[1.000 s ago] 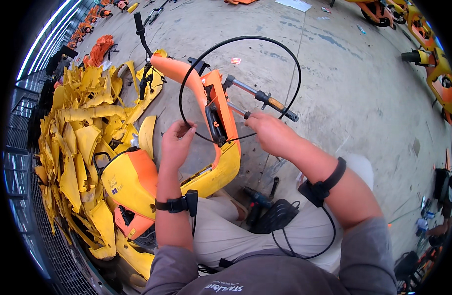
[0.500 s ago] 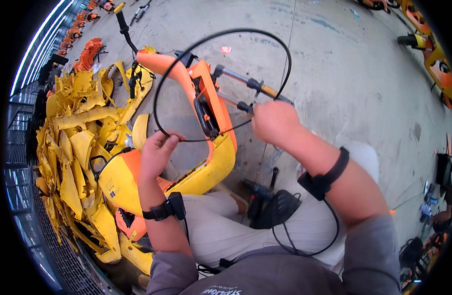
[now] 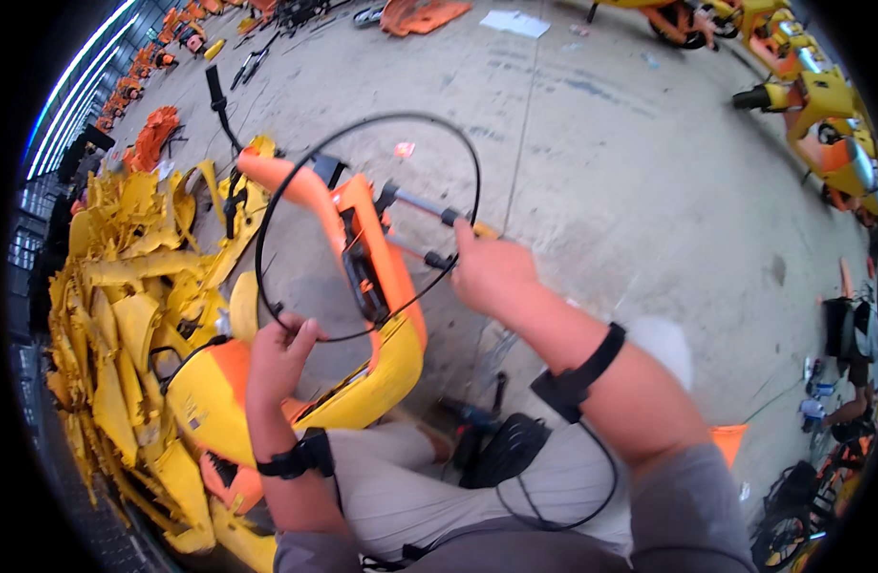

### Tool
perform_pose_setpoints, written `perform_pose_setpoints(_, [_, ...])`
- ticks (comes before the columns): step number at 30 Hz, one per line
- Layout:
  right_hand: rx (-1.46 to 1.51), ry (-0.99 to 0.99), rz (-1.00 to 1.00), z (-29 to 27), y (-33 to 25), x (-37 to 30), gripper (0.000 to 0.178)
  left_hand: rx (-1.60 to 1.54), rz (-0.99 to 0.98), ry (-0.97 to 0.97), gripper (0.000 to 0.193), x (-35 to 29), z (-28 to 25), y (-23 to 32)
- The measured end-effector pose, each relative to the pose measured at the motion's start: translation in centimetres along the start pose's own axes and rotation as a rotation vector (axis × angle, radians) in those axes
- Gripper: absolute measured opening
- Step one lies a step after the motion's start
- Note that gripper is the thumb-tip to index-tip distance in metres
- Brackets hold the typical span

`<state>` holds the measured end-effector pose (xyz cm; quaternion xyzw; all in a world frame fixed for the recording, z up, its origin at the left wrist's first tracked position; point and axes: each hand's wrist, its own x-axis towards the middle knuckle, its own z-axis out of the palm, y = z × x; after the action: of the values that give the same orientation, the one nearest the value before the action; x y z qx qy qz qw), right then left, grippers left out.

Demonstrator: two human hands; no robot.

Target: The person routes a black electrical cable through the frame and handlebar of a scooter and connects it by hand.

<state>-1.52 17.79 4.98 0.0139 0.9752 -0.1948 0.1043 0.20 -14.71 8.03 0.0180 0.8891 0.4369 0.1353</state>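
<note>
A black cable point(image 3: 258, 250) curves in a large round loop in front of me. My left hand point(image 3: 281, 361) pinches its lower left side between thumb and fingers. At the loop's right side my right hand point(image 3: 494, 274) is closed around the cable, beside the fork tubes point(image 3: 422, 202). Behind and below the loop lies an orange and yellow scooter body point(image 3: 386, 377), with a dark recess in its orange front part. A handlebar with a black grip point(image 3: 216, 91) sticks up at its far end.
Broken yellow panels point(image 3: 124, 325) are heaped at the left. A drill point(image 3: 468, 415) and a black object point(image 3: 506, 449) lie near my legs. Parked scooters point(image 3: 831, 143) line the far right; an orange panel point(image 3: 422, 14) and white sheet point(image 3: 515, 23) lie on the far floor.
The view has shifted, so the scene sits more to the left and lower. The cable loop has become smaller and rounder. Both hands remain on the cable.
</note>
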Motion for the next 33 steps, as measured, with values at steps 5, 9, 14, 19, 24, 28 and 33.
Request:
perform_pose_setpoints(5, [-0.034,0.087,0.003,0.7,1.3,1.0,0.052,0.004,0.017,-0.020,0.025,-0.1,-0.4,0.1])
perform_pose_setpoints(9, [-0.041,0.127,0.009,0.8,1.8,0.9,0.041,-0.016,-0.024,-0.036,0.027,0.3,-0.9,0.8])
perform_pose_setpoints(14, [-0.074,0.099,0.018,1.2,2.1,1.2,0.038,-0.114,-0.073,-0.086,0.021,0.2,-1.7,-0.7])
perform_pose_setpoints(19, [-0.074,0.054,0.024,1.3,2.4,0.9,0.040,-0.137,-0.108,-0.196,0.023,-0.5,-2.0,-1.3])
perform_pose_setpoints(24, [-0.036,0.057,0.077,1.8,1.9,0.9,0.033,-0.085,-0.109,-0.246,0.034,-0.6,-2.3,-1.3])
perform_pose_setpoints(28, [-0.021,0.046,0.063,2.0,1.8,0.9,0.030,-0.156,-0.124,-0.242,0.041,-0.2,-2.6,-1.8])
perform_pose_setpoints(33, [-0.046,0.121,0.086,2.4,2.0,0.7,0.024,-0.154,-0.121,-0.267,0.045,0.2,-2.4,-1.7])
